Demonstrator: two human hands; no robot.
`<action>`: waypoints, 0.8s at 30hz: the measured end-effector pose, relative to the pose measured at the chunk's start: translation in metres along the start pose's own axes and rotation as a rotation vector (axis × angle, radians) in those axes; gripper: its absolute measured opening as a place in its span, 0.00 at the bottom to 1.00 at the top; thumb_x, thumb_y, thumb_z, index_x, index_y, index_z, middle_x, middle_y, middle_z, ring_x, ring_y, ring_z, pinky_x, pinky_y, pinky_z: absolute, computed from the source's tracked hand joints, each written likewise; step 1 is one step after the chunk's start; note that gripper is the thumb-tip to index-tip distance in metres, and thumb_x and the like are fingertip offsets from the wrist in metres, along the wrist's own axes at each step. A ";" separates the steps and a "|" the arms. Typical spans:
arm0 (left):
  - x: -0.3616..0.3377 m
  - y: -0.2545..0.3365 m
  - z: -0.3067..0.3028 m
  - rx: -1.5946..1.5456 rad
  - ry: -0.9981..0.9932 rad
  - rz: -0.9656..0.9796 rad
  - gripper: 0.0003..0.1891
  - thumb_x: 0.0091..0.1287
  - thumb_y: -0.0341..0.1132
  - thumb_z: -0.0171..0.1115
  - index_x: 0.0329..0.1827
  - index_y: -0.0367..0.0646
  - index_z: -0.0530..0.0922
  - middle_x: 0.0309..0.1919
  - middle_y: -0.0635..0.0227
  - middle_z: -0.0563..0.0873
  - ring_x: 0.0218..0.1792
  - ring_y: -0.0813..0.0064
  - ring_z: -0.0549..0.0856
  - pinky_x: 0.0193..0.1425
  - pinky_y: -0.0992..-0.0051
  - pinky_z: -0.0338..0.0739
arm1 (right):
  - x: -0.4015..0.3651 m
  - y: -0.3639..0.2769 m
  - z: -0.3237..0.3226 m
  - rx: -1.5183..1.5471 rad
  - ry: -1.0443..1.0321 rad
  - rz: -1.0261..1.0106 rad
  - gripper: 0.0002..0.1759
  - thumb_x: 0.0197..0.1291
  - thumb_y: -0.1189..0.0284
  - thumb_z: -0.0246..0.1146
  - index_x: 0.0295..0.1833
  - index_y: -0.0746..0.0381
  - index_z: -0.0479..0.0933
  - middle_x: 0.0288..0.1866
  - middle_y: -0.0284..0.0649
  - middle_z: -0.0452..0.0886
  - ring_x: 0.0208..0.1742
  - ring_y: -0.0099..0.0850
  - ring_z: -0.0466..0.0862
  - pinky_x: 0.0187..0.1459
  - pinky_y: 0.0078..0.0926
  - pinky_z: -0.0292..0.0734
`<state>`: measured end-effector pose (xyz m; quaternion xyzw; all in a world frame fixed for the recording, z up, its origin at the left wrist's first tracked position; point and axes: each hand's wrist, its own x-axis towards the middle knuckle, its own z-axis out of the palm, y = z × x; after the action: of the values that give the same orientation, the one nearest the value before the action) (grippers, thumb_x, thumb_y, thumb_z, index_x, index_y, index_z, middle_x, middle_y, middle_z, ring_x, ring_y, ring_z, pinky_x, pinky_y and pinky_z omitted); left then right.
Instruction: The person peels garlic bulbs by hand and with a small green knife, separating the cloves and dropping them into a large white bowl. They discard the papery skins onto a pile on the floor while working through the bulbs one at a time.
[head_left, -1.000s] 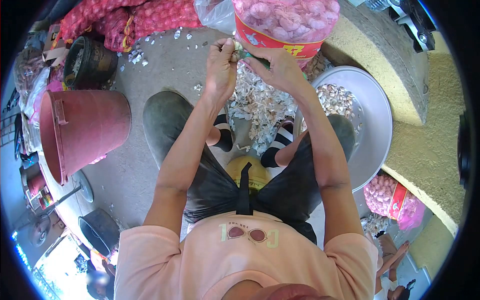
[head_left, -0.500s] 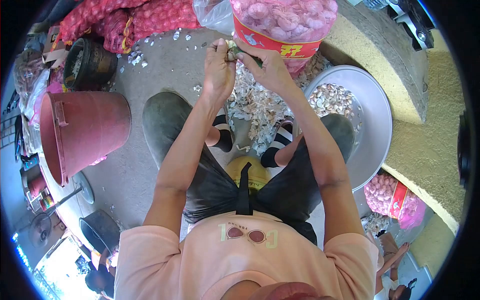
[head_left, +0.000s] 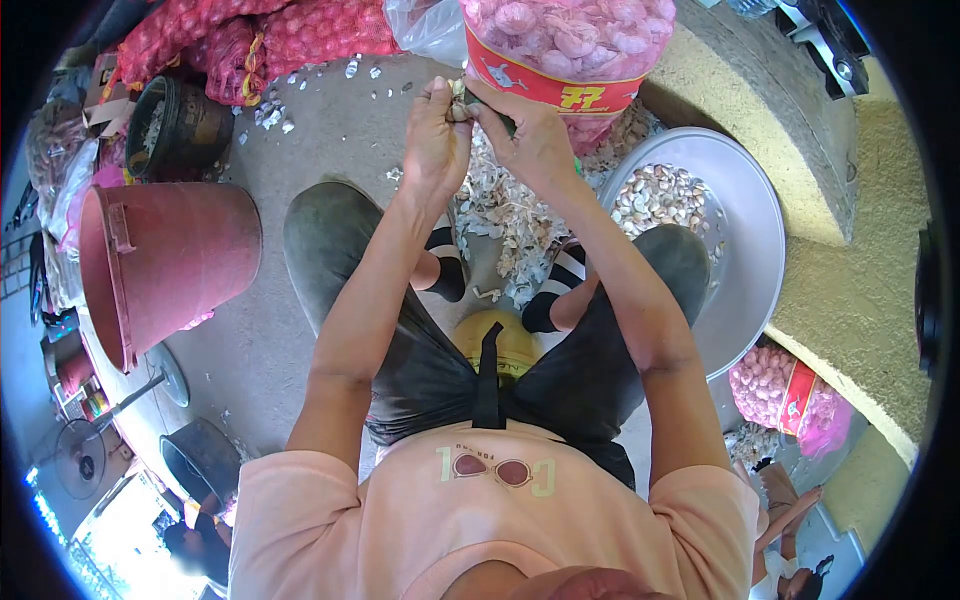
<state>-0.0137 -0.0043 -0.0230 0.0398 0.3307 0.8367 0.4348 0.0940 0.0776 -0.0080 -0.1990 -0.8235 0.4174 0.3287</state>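
**Head view.** Read clock directions with 12 o'clock pointing away from your body, toward the top of the picture.

1. You are holding both hands out in front of your knees, above the floor (head_left: 330, 140). They are meeting at the 12 o'clock end of your reach.
2. Your left hand (head_left: 437, 140) is making a closed grip on a small garlic piece (head_left: 458, 104). Thumb and fingers are wrapping it from the 9 o'clock side.
3. Your right hand (head_left: 535, 145) is also gripping closed. Its fingertips are pinching the same garlic piece from the 3 o'clock side. A thin dark-green object is showing below this hand's fingers; what it is cannot be told.
4. The garlic piece is sitting exactly between the two grips and touching both. The left hand is covering more of it. It is too small for its long axis to be read.
5. A mesh sack (head_left: 570, 35) of garlic is standing just beyond the hands at 12 o'clock.
6. A heap of skins (head_left: 505, 215) is lying on the floor directly under the hands, between your feet.
7. A metal basin (head_left: 750, 270) holding loose cloves (head_left: 655, 198) is resting at 3 o'clock, nearer your right hand.
8. A red bucket (head_left: 170, 265) is lying on its side at 9 o'clock, well apart from both hands.
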 end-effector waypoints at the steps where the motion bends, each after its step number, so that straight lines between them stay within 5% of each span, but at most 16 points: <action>1: 0.001 0.000 -0.001 -0.006 -0.009 0.011 0.08 0.76 0.36 0.51 0.42 0.42 0.74 0.36 0.69 0.80 0.36 0.78 0.79 0.48 0.74 0.76 | 0.001 0.005 0.000 0.095 -0.043 0.038 0.20 0.62 0.64 0.63 0.59 0.57 0.79 0.46 0.55 0.83 0.47 0.47 0.84 0.48 0.32 0.78; 6: 0.004 0.000 -0.005 0.022 -0.063 0.035 0.08 0.76 0.36 0.51 0.42 0.41 0.74 0.35 0.68 0.81 0.34 0.77 0.79 0.48 0.75 0.76 | 0.002 0.020 0.007 0.223 0.017 0.168 0.24 0.62 0.62 0.64 0.61 0.61 0.76 0.47 0.53 0.84 0.45 0.37 0.86 0.47 0.30 0.77; 11: 0.001 0.000 0.004 0.082 -0.021 0.047 0.08 0.75 0.36 0.52 0.44 0.39 0.74 0.35 0.67 0.81 0.35 0.77 0.80 0.49 0.76 0.76 | 0.010 0.012 -0.010 0.321 -0.052 0.326 0.20 0.57 0.65 0.70 0.51 0.64 0.80 0.36 0.43 0.84 0.37 0.27 0.83 0.40 0.26 0.76; 17: -0.001 -0.006 0.004 0.103 -0.093 0.081 0.09 0.75 0.36 0.53 0.47 0.38 0.72 0.38 0.65 0.82 0.38 0.79 0.79 0.50 0.77 0.76 | 0.011 0.018 -0.004 0.399 0.067 0.143 0.12 0.53 0.71 0.72 0.38 0.67 0.80 0.32 0.38 0.79 0.32 0.27 0.78 0.37 0.24 0.73; 24: -0.002 -0.003 0.005 0.150 -0.098 0.000 0.10 0.75 0.37 0.53 0.46 0.39 0.72 0.39 0.65 0.82 0.37 0.80 0.79 0.51 0.77 0.76 | 0.015 0.022 -0.012 0.228 -0.034 0.098 0.13 0.51 0.72 0.73 0.35 0.67 0.77 0.29 0.42 0.75 0.29 0.34 0.77 0.34 0.31 0.72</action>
<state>-0.0090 -0.0021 -0.0207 0.1130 0.3707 0.8067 0.4461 0.0932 0.1064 -0.0154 -0.1933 -0.7655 0.5271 0.3144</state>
